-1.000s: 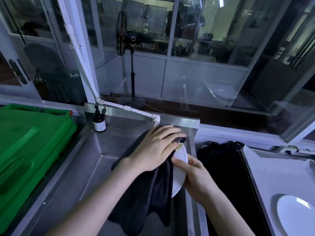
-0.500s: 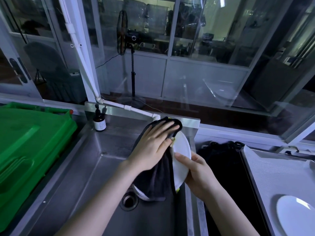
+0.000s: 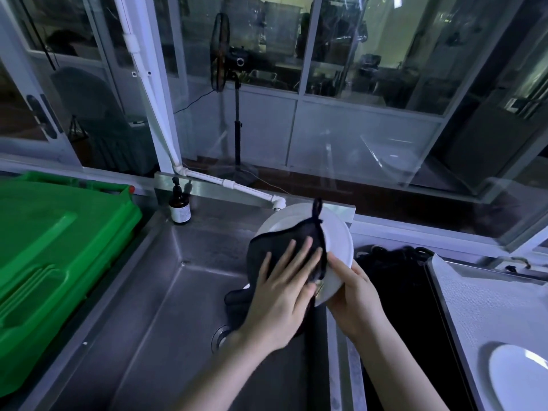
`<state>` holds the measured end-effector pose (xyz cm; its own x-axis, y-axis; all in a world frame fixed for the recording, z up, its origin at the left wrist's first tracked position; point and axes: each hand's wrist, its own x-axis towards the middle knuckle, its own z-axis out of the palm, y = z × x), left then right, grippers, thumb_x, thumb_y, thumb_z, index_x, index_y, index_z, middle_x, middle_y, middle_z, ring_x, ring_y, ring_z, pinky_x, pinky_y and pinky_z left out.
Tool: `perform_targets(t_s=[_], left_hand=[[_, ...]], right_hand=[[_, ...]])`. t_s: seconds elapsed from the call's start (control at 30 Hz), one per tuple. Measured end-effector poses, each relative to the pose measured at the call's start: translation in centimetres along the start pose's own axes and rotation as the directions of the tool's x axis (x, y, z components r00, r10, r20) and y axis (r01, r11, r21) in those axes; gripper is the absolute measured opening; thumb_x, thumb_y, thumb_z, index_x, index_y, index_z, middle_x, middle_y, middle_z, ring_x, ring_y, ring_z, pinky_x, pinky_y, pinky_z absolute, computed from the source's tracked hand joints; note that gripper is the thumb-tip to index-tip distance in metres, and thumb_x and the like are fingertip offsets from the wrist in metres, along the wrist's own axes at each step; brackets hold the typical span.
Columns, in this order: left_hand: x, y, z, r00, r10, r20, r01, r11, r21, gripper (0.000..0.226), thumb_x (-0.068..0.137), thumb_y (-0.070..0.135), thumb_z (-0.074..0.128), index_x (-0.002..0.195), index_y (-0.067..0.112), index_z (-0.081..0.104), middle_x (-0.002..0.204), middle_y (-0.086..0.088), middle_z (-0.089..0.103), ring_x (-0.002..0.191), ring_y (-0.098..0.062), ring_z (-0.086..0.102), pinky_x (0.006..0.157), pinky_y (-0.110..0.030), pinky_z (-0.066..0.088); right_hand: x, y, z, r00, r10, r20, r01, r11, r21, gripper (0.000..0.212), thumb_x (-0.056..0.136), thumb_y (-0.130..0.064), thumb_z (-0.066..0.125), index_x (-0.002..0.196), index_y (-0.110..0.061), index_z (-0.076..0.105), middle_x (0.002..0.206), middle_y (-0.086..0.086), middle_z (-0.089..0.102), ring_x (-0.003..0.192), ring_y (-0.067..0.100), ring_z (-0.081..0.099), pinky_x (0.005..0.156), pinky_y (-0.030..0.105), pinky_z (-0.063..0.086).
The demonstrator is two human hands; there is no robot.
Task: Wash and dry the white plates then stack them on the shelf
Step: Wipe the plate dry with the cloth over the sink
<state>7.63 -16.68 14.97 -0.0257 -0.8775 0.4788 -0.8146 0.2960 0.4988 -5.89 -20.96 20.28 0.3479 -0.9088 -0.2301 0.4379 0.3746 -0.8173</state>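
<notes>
Your left fingers (image 3: 299, 259) lay straight and a little fanned, flat on the dark cloth (image 3: 267, 247), pressing it against the face of the white plate (image 3: 338, 238). Nothing was curled or pinched there. Behind them the left hand (image 3: 278, 298) sat palm-down over the cloth, with the wrist bent back and the forearm running down to the bottom edge of the head view. Your right thumb (image 3: 336, 262) was laid over the plate's lower right rim. The other right fingers were hidden behind the plate, so their spread could not be told, but the right hand (image 3: 355, 295) clearly clamped the rim from below, its forearm coming up from the lower right. The plate stood tilted with its face toward you, held in the air over the back right corner of the steel sink (image 3: 178, 292), just below the end of the white pipe (image 3: 237, 186). The cloth covered the plate's left half, its loop poking above the top rim and a loose tail hanging toward the drain (image 3: 221, 336). A second white plate (image 3: 516, 378) lay flat on the counter (image 3: 489, 292) to your right, well apart. A brown bottle (image 3: 179, 206) stood at the sink's back left corner, beside a green crate (image 3: 44, 247).
</notes>
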Motion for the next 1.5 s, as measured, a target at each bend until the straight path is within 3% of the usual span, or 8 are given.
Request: perform_targets(t_s=[0.27,0.5,0.73,1.0,1.17,1.23,1.33,1.5], left_hand=[[4.3,-3.9,-2.1,0.999,-0.029,-0.025,0.026,0.992,-0.126,0.05,0.104,0.034,0.031,0.152,0.028,0.018,0.163,0.007,0.013,0.152,-0.014,0.007,0.122,-0.046,0.017],[0.8,-3.6,-0.5,0.953,-0.274,-0.13,0.181,0.858,-0.48,0.048,0.104,0.024,0.033,0.151,0.024,0.027,0.163,0.009,0.014,0.151,-0.013,0.008,0.121,-0.049,0.018],[-0.2,1.0,-0.6,0.998,-0.015,-0.063,0.019,0.998,0.064,0.05,0.105,0.042,0.019,0.152,0.03,0.032,0.16,0.015,0.023,0.149,-0.009,0.018,0.119,-0.048,0.02],[5.0,-2.0,-2.6,0.992,0.046,0.114,-0.04,0.998,-0.05,0.051,0.104,0.032,0.029,0.153,0.038,0.017,0.161,0.022,0.001,0.15,-0.004,-0.005,0.122,-0.04,0.005],[5.3,-4.1,-2.9,0.996,-0.087,-0.012,0.085,0.987,-0.136,0.05,0.104,0.022,0.04,0.151,0.032,0.027,0.16,0.013,0.022,0.148,-0.007,0.019,0.119,-0.037,0.023],[4.6,-4.6,-3.0,0.987,-0.139,-0.078,0.123,0.975,-0.187,0.043,0.102,0.02,0.046,0.145,0.02,0.046,0.15,0.002,0.046,0.135,-0.016,0.047,0.104,-0.028,0.04],[4.1,-5.2,-3.2,0.958,-0.194,-0.213,0.189,0.981,-0.045,0.025,0.101,0.023,0.049,0.11,0.005,0.063,0.094,-0.015,0.071,0.082,-0.039,0.065,0.062,-0.035,0.038],[4.1,-5.5,-4.1,0.929,-0.307,-0.208,0.263,0.941,-0.213,0.016,0.099,0.022,0.055,0.107,0.011,0.064,0.068,0.007,0.06,0.068,-0.025,0.06,0.059,-0.033,0.041]], right_hand=[[-0.7,-0.6,-0.3,0.999,0.0,0.043,0.005,0.994,-0.109,0.025,0.083,-0.018,0.069,0.105,-0.009,0.077,0.11,0.022,0.073,0.094,0.031,0.073,0.073,0.034,0.06],[-0.1,-1.8,-0.9,0.997,-0.074,0.032,0.074,0.997,0.003,0.04,0.081,-0.024,0.074,0.12,-0.013,0.071,0.125,0.017,0.068,0.112,0.032,0.068,0.08,0.035,0.059],[0.3,0.6,0.6,0.998,-0.052,0.025,0.048,0.99,0.132,0.04,0.094,-0.022,0.057,0.131,-0.009,0.064,0.133,0.02,0.063,0.124,0.034,0.06,0.105,0.045,0.049],[-1.2,0.9,1.1,1.0,-0.018,0.019,0.019,1.0,-0.004,0.028,0.087,-0.018,0.064,0.11,-0.009,0.076,0.117,0.022,0.071,0.1,0.031,0.072,0.079,0.037,0.06],[-2.0,-0.3,-0.2,0.999,-0.026,0.033,0.03,0.992,-0.125,0.024,0.085,-0.019,0.069,0.107,-0.012,0.077,0.114,0.02,0.073,0.1,0.031,0.072,0.079,0.036,0.06],[-2.2,-0.6,-0.9,0.999,-0.05,0.019,0.052,0.98,-0.19,0.021,0.083,-0.022,0.074,0.102,-0.014,0.077,0.109,0.017,0.074,0.096,0.03,0.072,0.075,0.035,0.06],[-2.5,-1.0,-1.7,0.993,-0.108,0.045,0.117,0.917,-0.38,0.025,0.081,-0.029,0.071,0.102,-0.016,0.076,0.101,0.015,0.075,0.089,0.027,0.072,0.069,0.036,0.057],[-2.2,-0.4,-1.5,0.954,-0.251,0.166,0.285,0.574,-0.768,0.007,0.091,-0.03,0.069,0.095,-0.026,0.074,0.081,0.001,0.071,0.075,0.007,0.063,0.067,0.029,0.049]])
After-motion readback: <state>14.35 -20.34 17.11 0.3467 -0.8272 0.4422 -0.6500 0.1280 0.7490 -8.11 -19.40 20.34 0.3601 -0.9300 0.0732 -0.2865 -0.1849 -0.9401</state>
